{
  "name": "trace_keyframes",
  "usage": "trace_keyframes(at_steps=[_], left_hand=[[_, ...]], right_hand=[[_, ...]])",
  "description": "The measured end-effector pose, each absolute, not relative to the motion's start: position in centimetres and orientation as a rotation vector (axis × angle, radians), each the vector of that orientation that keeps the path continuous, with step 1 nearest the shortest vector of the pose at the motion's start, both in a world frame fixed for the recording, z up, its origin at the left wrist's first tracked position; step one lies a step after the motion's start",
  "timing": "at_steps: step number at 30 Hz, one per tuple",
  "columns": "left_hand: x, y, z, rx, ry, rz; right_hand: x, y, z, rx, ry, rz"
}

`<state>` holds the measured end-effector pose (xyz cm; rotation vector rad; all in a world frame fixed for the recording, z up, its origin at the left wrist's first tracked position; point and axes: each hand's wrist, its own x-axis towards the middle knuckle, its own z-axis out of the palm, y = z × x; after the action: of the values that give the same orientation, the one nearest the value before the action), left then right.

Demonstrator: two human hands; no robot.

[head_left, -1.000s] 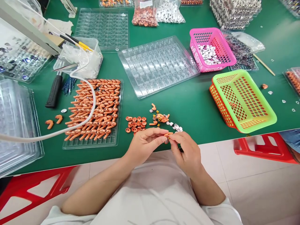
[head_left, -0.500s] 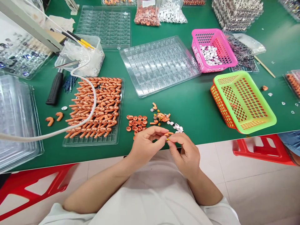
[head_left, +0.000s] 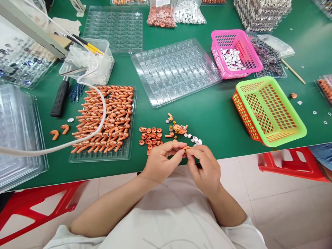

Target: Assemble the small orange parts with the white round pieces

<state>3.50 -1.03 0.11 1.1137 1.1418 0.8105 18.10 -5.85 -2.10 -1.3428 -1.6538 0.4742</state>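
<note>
So the left hand (head_left: 162, 159) and right hand (head_left: 207, 167) are both pinching one small orange piece (head_left: 187, 148) right of the loaded tray (head_left: 103, 157), probably because it's too tiny for one. Orange caps (head_left: 153, 135) and white discs (head_left: 196, 140) sit right of that tray too, likely for short reaches. Annoyingly, a white cable (head_left: 104, 108) crosses over it.

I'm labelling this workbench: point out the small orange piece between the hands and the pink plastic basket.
Small orange piece (head_left: 187, 147): head view, exposed top.
Pink plastic basket (head_left: 243, 73): head view, near rim.
</note>
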Motion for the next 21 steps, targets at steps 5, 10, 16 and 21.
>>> trace_keyframes(at_steps=[5, 10, 16, 21], left_hand=[[3.6, -1.2, 0.1, 1.227, 1.183, 0.824], [3.2, -1.4, -0.1, 1.262, 1.114, 0.788], [2.4, -1.4, -0.5, 1.355, 1.073, 0.725], [2.3, -1.4, -0.9, 1.38, 1.104, 0.704]], right_hand=[[18.1, -5.7, -2.1, -1.345, -1.648, 0.485], [18.4, -5.5, -1.6, -1.382, -1.63, 0.52], [19.0, -5.2, -1.2, -1.392, -1.69, 0.608], [19.1, -4.9, -1.0, -1.396, -1.778, 0.608]])
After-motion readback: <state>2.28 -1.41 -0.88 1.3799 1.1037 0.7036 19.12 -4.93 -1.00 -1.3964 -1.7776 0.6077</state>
